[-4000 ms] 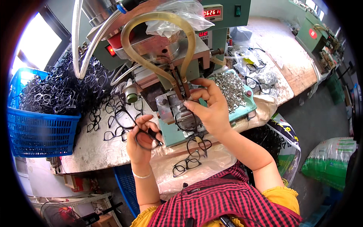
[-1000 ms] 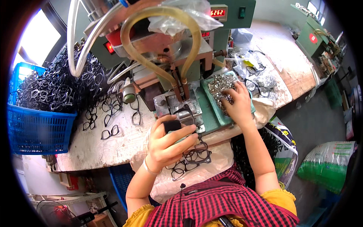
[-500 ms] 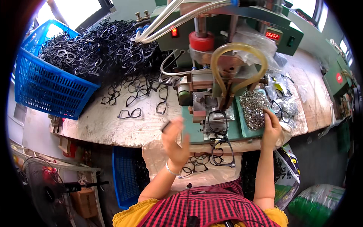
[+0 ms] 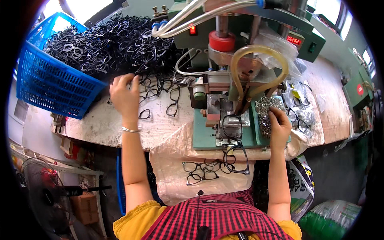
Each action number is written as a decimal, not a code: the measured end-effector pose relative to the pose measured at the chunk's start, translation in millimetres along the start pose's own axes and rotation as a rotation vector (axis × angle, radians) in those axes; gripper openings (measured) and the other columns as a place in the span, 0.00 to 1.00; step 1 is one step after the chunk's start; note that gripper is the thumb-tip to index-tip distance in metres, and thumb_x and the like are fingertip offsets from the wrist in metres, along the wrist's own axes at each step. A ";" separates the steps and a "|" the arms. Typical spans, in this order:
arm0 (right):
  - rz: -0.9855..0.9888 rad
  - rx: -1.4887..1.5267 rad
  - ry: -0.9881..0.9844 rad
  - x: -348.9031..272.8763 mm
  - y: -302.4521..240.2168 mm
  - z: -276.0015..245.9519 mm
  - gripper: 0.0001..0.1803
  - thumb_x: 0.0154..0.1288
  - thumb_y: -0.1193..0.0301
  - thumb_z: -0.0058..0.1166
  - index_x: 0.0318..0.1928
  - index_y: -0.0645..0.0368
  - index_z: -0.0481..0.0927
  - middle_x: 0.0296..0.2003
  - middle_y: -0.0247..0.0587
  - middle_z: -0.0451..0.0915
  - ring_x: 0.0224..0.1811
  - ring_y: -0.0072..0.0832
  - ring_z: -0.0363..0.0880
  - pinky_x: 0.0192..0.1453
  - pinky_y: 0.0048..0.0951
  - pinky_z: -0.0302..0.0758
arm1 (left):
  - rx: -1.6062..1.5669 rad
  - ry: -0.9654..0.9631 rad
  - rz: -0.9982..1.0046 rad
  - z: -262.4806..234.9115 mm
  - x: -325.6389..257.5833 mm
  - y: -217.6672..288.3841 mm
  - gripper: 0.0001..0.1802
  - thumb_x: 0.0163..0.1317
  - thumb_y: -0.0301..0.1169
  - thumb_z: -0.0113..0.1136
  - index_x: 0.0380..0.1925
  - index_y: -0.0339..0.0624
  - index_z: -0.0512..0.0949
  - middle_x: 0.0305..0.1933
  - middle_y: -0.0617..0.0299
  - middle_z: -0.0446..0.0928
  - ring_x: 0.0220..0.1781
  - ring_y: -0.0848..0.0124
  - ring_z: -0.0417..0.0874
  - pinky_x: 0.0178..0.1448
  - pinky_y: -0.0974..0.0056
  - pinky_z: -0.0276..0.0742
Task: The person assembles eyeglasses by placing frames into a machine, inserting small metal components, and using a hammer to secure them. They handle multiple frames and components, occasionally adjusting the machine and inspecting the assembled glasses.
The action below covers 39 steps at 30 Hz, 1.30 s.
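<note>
My left hand [image 4: 125, 98] is over the loose black eyeglass frames [image 4: 173, 100] on the left of the table. Its thumb stands apart from the fingers and nothing shows in it; it partly covers one frame [image 4: 145, 114]. At the right, my right hand [image 4: 281, 127] is at a teal tray [image 4: 262, 141] of small shiny metal parts [image 4: 263, 116]. Its thumb and index finger are pinched together, and what they hold is too small to make out. Between the hands, an eyeglass frame [image 4: 239, 144] hangs from the fixture of a green press [image 4: 218, 110], touched by neither hand.
A blue basket [image 4: 56, 80] tips toward a large heap of black frames [image 4: 116, 48]. Several frames [image 4: 204, 170] lie on a plastic sheet [image 4: 172, 154] before my lap. A yellowish hose [image 4: 260, 48] loops at the press. A fan [image 4: 42, 196] stands at lower left.
My left hand has moved left and away from me, from beside the press to the loose frames. My right hand has stayed at the tray, shifting slightly left and away.
</note>
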State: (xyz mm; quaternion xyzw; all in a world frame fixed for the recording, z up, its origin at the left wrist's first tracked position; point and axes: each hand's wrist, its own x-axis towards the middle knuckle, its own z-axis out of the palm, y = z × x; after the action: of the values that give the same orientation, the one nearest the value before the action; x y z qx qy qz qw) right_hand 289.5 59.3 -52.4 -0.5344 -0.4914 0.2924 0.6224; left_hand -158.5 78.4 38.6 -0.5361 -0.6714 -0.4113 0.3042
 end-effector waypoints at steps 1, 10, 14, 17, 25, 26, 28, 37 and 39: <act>-0.058 -0.051 -0.007 0.2 -2.2 2.3 0.08 0.65 0.78 0.63 0.44 0.63 0.87 0.38 0.34 0.86 0.41 0.20 0.81 0.50 0.21 0.75 | 0.136 -0.244 -0.245 -1.0 -1.8 -21.2 0.15 0.59 0.47 0.69 0.31 0.47 0.86 0.37 0.60 0.85 0.41 0.57 0.85 0.45 0.56 0.78; -0.253 -0.484 0.132 -38.4 -5.1 -45.3 0.07 0.58 0.81 0.63 0.38 0.62 0.87 0.36 0.41 0.86 0.41 0.34 0.82 0.50 0.31 0.76 | -0.186 -0.703 -0.738 4.7 -148.9 -100.5 0.21 0.60 0.43 0.71 0.26 0.33 0.79 0.18 0.57 0.78 0.19 0.70 0.79 0.25 0.63 0.72; -0.256 -0.324 -0.048 -39.8 -48.4 -33.7 0.08 0.59 0.81 0.62 0.39 0.63 0.87 0.37 0.42 0.86 0.40 0.34 0.83 0.50 0.31 0.76 | -0.228 -0.862 -0.611 10.5 -131.7 -65.7 0.22 0.58 0.47 0.71 0.25 0.36 0.81 0.23 0.56 0.82 0.23 0.65 0.84 0.30 0.62 0.76; -0.263 -0.077 -0.193 -21.6 -76.1 10.5 0.15 0.59 0.81 0.61 0.48 0.64 0.84 0.36 0.41 0.86 0.43 0.30 0.84 0.51 0.30 0.76 | 0.231 -0.945 -0.341 35.9 -133.6 -82.4 0.30 0.60 0.58 0.64 0.26 0.36 0.82 0.28 0.50 0.84 0.31 0.53 0.86 0.36 0.55 0.79; -0.088 0.222 -0.185 -29.9 -69.0 61.2 0.29 0.59 0.79 0.62 0.62 0.65 0.72 0.36 0.37 0.85 0.43 0.22 0.82 0.54 0.25 0.74 | -0.457 -0.853 -0.636 46.6 -133.1 -85.3 0.19 0.72 0.40 0.48 0.28 0.39 0.78 0.22 0.52 0.81 0.21 0.64 0.83 0.23 0.60 0.74; -0.094 0.225 -0.184 -28.8 -67.4 61.4 0.29 0.59 0.78 0.62 0.62 0.65 0.72 0.36 0.37 0.85 0.43 0.21 0.82 0.54 0.25 0.74 | -0.907 -0.768 -0.753 40.4 -131.4 -60.3 0.13 0.76 0.35 0.46 0.36 0.41 0.76 0.21 0.59 0.78 0.17 0.73 0.78 0.17 0.69 0.68; -0.084 0.267 -0.239 -29.1 -80.6 61.3 0.29 0.60 0.78 0.62 0.62 0.65 0.71 0.36 0.37 0.86 0.43 0.20 0.81 0.57 0.25 0.72 | -1.076 -0.645 -0.772 29.2 -125.9 -30.7 0.12 0.78 0.36 0.48 0.42 0.40 0.75 0.32 0.59 0.80 0.25 0.73 0.82 0.23 0.70 0.74; 0.103 0.447 -0.317 -47.9 -113.9 54.3 0.33 0.62 0.80 0.60 0.67 0.67 0.64 0.52 0.48 0.83 0.61 0.27 0.76 0.65 0.29 0.68 | -1.511 -0.096 0.091 -54.7 -90.6 134.6 0.07 0.74 0.30 0.56 0.42 0.37 0.79 0.39 0.49 0.83 0.39 0.57 0.85 0.45 0.57 0.84; 0.030 0.387 -0.329 -46.9 -109.7 52.9 0.33 0.62 0.80 0.60 0.68 0.67 0.64 0.53 0.48 0.82 0.61 0.27 0.76 0.65 0.29 0.69 | -1.375 -0.230 0.284 -62.4 -85.5 156.5 0.06 0.64 0.30 0.66 0.36 0.40 0.81 0.39 0.47 0.86 0.41 0.56 0.86 0.47 0.53 0.83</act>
State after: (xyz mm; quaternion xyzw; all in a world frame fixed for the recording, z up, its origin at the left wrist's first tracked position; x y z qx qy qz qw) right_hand 206.7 9.4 35.2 -0.3576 -0.5131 0.4733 0.6203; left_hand 11.9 -3.0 31.1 -0.7290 -0.2113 -0.6390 -0.1250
